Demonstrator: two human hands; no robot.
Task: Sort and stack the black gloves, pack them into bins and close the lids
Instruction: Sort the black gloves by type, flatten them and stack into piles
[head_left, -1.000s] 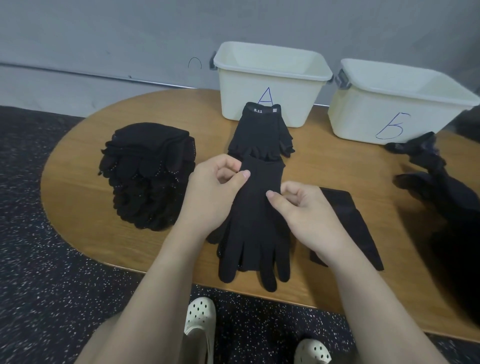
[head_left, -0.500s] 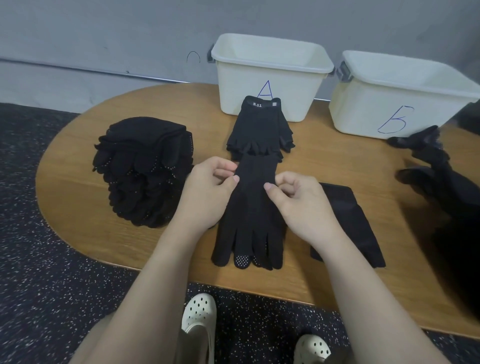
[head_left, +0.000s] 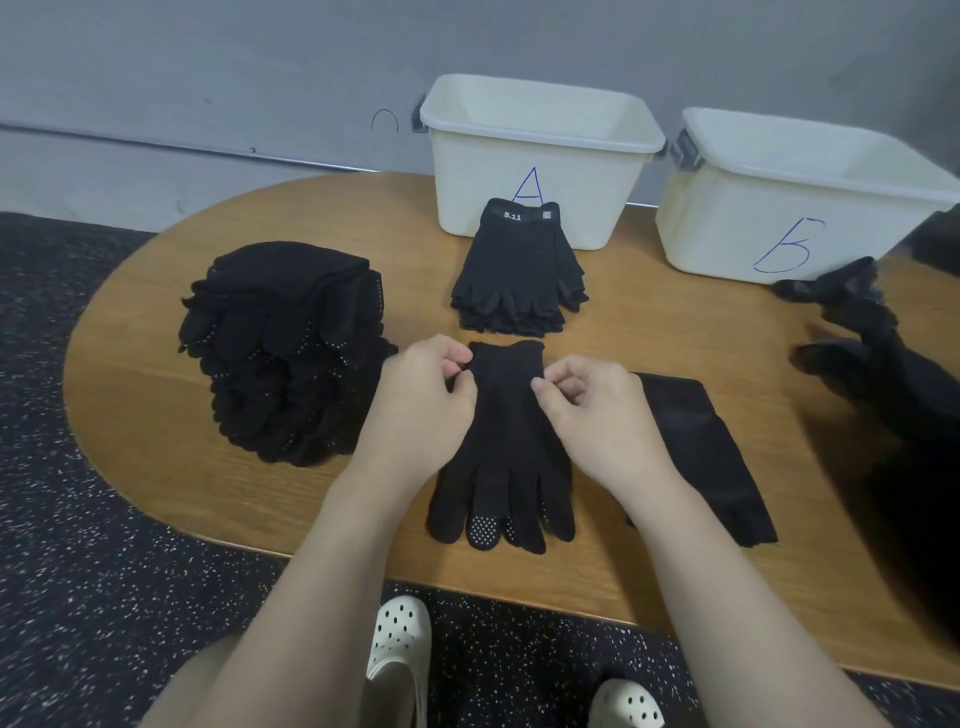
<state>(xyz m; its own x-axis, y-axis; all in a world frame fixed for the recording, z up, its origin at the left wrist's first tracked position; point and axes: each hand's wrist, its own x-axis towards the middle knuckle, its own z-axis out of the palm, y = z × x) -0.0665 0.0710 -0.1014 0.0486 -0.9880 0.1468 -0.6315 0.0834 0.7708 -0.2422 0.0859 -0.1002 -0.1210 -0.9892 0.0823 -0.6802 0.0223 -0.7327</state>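
A black full-finger glove (head_left: 506, 457) with white grip dots lies flat on the wooden table (head_left: 156, 441), fingers toward me. My left hand (head_left: 421, 405) pinches the left side of its cuff and my right hand (head_left: 592, 410) pinches the right side. Just beyond it sits a neat stack of fingerless black gloves (head_left: 519, 270) in front of bin A (head_left: 540, 156). A tall pile of dotted black gloves (head_left: 291, 353) stands at the left. Bin B (head_left: 795, 202) stands open at the right, without a lid.
A flat black glove (head_left: 701, 452) lies partly under my right forearm. A loose heap of black gloves (head_left: 893, 374) covers the table's right end. The table's curved front edge is near my feet, a grey wall behind the bins.
The glove between my hands has slid away from me onto the table; its fingertips no longer hang over the front edge. Both hands moved forward with the cuff.
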